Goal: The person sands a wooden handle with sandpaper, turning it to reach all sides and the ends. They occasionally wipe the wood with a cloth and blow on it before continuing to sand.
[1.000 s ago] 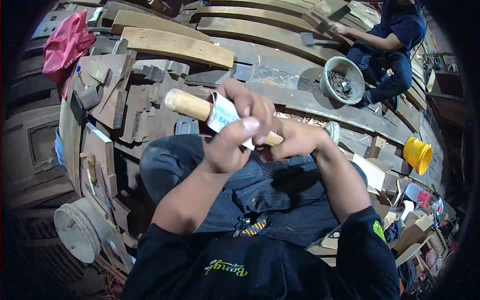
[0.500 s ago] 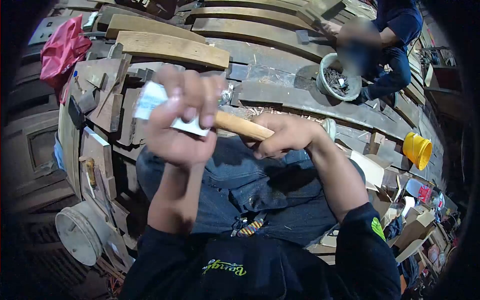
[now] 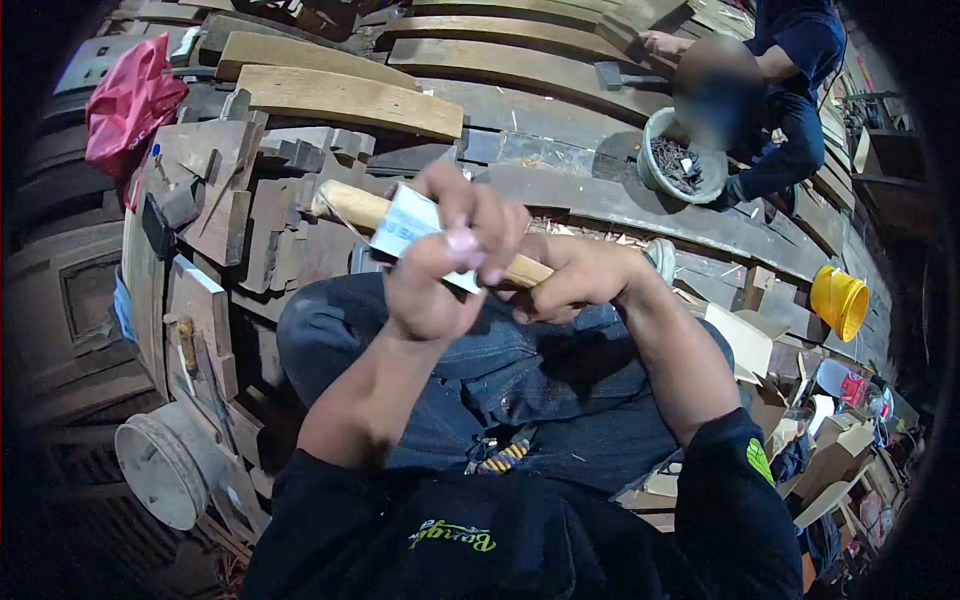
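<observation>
My left hand (image 3: 440, 285) is closed around a folded piece of sandpaper (image 3: 404, 222), its white back with blue print facing out. The paper wraps a pale, rounded wooden handle (image 3: 352, 206) held over my lap. Beyond the paper, the handle's far end sticks out to the upper left. My right hand (image 3: 588, 275) grips the near end, close to my left fingers. My left fingers cover part of the paper and the middle of the handle.
Wooden planks (image 3: 350, 100) and offcuts surround me. A red plastic bag (image 3: 130, 105), white bucket (image 3: 160, 470) and chisel-like tool (image 3: 187, 345) are on the left. On the right are a yellow bucket (image 3: 838, 302) and, beyond, a person (image 3: 795, 60) beside a pail (image 3: 655, 165).
My left hand has slid with the sandpaper along the handle toward my right hand, exposing the handle's far end. My right hand has stayed almost still.
</observation>
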Available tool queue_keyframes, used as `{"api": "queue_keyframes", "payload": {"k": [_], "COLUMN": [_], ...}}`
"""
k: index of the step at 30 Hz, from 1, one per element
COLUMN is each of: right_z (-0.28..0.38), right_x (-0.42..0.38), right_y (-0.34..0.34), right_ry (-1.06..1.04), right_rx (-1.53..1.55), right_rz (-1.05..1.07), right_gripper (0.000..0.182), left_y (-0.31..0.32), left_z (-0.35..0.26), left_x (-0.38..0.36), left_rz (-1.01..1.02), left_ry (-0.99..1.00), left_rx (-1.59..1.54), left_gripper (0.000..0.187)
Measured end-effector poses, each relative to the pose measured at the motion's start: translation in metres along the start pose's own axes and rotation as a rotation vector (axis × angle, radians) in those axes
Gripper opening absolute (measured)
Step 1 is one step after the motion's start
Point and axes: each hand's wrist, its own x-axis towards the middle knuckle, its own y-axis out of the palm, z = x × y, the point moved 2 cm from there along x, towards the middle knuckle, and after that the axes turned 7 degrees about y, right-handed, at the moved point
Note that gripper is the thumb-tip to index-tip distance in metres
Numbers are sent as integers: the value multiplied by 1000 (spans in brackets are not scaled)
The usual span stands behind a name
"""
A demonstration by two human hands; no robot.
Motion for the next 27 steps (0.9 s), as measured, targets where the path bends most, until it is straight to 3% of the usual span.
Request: {"api": "queue_keyframes", "payload": {"k": [3, 4, 5, 8, 9, 11, 13, 14, 15, 19, 21, 24, 27], "right_z": [17, 18, 17, 10, 10, 8, 11, 13, 14, 13, 10, 16, 15], "right_x": [-5, 0, 3, 10, 7, -1, -2, 3, 6, 6, 3, 0, 7], "right_y": [9, 7, 7, 8, 9, 12, 10, 9, 9, 11, 11, 12, 13], "right_ry": [3, -35, -39, 1, -4, -43, -43, -20, -1, -72, -72, -44, -40], "right_rx": [-96, -106, -100, -43, -47, -101, -88, -40, 9, -84, 8, -35, 60], "right_rz": [-47, 40, 37, 94, 96, -88, -137, -19, 97, 51, 22, -67, 99], "right_gripper": [14, 13, 13, 13, 13, 15, 15, 16, 17, 24, 17, 17, 18], "left_y": [8, 2, 4, 6, 5, 11, 4, 9, 9, -1, 4, 7, 2], "left_z": [-14, -25, -35, -35, -24, -3, -9, -17, -30, -33, -11, -12, -43], "left_x": [6, 10, 13, 12, 8, -1, 6, 9, 13, 13, 6, 7, 14], "left_rz": [79, 87, -39, -55, 60, 108, 121, -5, 8, -12, 73, 42, -46], "left_ry": [57, 134, 184, 164, 118, 6, 96, 141, 188, 175, 36, 55, 212], "left_rx": [92, 200, 44, -6, 39, 84, 157, 109, 108, -65, 97, 138, -41], "left_gripper": [19, 17, 17, 17, 15, 18, 18, 17, 15, 16, 18, 20, 19]}}
